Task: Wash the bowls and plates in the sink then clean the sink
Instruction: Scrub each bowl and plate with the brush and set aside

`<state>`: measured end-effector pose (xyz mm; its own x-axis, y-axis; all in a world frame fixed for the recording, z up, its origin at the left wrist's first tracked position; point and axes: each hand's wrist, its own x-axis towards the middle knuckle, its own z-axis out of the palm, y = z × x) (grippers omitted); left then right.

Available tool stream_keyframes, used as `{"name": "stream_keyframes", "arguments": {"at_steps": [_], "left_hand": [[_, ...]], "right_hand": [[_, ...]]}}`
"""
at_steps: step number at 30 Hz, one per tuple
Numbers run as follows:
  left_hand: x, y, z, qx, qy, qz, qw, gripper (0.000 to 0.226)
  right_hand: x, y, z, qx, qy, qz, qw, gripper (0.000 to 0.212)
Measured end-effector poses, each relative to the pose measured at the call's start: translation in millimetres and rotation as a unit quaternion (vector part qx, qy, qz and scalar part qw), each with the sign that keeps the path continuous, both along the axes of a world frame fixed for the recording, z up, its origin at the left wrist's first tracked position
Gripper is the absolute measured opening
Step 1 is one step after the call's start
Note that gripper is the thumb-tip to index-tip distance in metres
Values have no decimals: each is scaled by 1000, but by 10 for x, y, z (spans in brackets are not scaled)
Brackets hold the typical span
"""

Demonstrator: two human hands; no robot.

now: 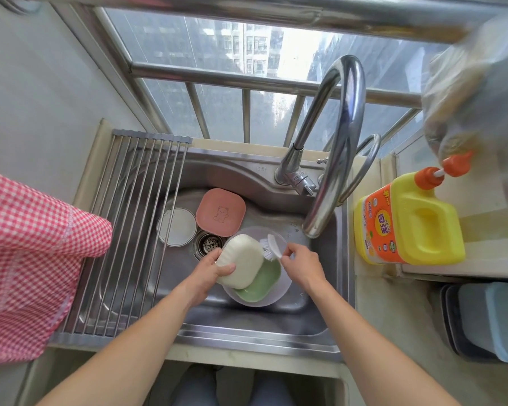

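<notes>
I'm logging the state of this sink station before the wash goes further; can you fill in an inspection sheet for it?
Surface: steel sink, roll-up drying rack over its left side.
Job's things: cream plate held tilted over green plate in a clear bowl; pink plate and white round dish lie near the drain.
Clutter: yellow detergent jug on the right counter; red checked cloth on the left.
Grippers: left hand grips cream plate; right hand holds white brush.
Cables: nothing seen.
Surroundings: faucet, barred window.

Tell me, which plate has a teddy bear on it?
The pink plate, lying near the faucet's base. The cream plate and green plate show no picture.
</notes>
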<state>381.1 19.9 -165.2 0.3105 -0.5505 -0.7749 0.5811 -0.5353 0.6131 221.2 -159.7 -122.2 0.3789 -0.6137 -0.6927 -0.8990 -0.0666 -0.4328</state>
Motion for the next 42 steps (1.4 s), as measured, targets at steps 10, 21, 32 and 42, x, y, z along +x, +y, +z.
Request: {"name": "stream_keyframes", "arguments": {"at_steps": [10,21,32,42], "left_hand": [[-132,47,-39,-5,25,77,997,33],[-182,17,-15,-45,49,179,982,66],[-40,-254,211,116,100,-28,988,48],[45,-236,305,50,-74,-40,995,28]], "right_hand": [[14,28,65,17,5,-4,1000,12],[8,239,5,-9,15,-18,1000,9],[27,290,37,0,-64,13,998,9],[40,87,229,-31,-125,-16,991,7]]}}
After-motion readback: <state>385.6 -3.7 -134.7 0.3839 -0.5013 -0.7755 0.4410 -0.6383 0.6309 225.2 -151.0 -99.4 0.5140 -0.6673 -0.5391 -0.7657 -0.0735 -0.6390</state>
